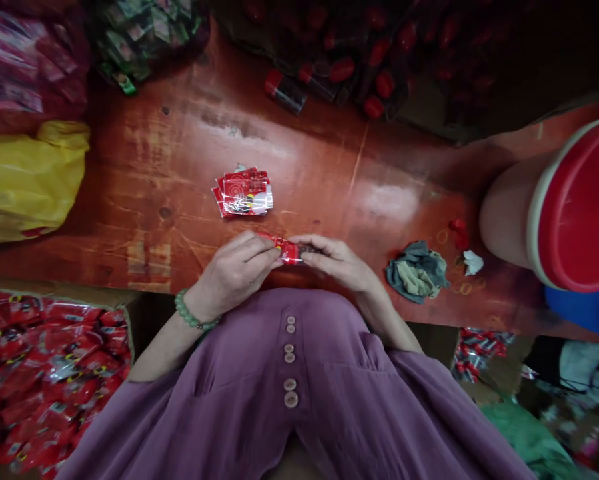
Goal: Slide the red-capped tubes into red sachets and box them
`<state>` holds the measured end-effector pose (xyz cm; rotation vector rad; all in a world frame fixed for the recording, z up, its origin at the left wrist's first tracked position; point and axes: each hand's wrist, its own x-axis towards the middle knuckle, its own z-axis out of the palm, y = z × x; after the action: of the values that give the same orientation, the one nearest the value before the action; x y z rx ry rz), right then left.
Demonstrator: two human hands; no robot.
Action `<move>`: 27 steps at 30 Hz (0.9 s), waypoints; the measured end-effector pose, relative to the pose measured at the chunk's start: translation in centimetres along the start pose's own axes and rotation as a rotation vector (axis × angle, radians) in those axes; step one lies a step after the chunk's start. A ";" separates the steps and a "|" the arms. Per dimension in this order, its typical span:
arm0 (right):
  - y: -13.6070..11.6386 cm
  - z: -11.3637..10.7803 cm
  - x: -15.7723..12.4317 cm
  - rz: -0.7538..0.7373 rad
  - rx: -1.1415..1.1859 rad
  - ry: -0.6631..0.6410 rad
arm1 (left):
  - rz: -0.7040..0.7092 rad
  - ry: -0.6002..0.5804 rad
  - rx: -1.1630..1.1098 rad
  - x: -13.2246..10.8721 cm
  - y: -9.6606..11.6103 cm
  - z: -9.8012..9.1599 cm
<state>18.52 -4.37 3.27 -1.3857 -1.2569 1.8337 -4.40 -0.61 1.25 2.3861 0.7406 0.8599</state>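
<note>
Just in front of my body, both hands meet at a small red plastic packet (pixel 290 252) with printed patterns. My left hand (pixel 242 270) pinches its left end between thumb and fingers. At the other end my right hand (pixel 337 260) is closed on a small dark, see-through container (pixel 305 249), partly hidden by the fingers; whether it sits inside the packet or against its opening, I cannot tell. Beyond my hands lies a loose pile of flat red packets (pixel 244 193), printed with white and yellow.
Red-capped clear containers (pixel 287 91) are heaped at the back. A yellow bag (pixel 29 183) sits left; a red-lidded bucket (pixel 509 207) and crumpled cloth (pixel 417 272) lie right. A carton (pixel 132 333) of filled red packets (pixel 49 373) stands below the table edge.
</note>
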 end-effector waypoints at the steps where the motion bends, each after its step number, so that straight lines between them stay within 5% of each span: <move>1: 0.0 0.7 -0.4 -0.005 -0.039 0.042 | 0.009 0.003 -0.013 -0.4 0.0 0.1; 13: -0.2 3.7 -3.7 -0.122 -0.444 0.075 | 0.191 0.053 0.113 -1.8 1.2 1.0; 18: -0.9 5.5 -3.4 -0.064 -0.486 0.052 | 0.156 0.049 0.073 -2.8 1.3 -0.2; 22: -0.9 4.9 -4.1 -0.199 -0.499 -0.047 | 0.121 0.032 0.033 -3.4 1.6 -0.6; 24: 0.5 3.6 -5.7 -0.267 -0.572 0.038 | 0.121 -0.022 -0.037 -3.3 2.0 -0.3; 27: 4.7 1.3 -8.5 -0.213 -0.775 0.464 | 0.084 -0.065 -0.154 -2.9 2.6 0.4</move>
<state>20.85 -13.84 2.98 -1.8245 -1.8380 0.8063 -5.21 -4.39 1.34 2.3101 0.5322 0.8370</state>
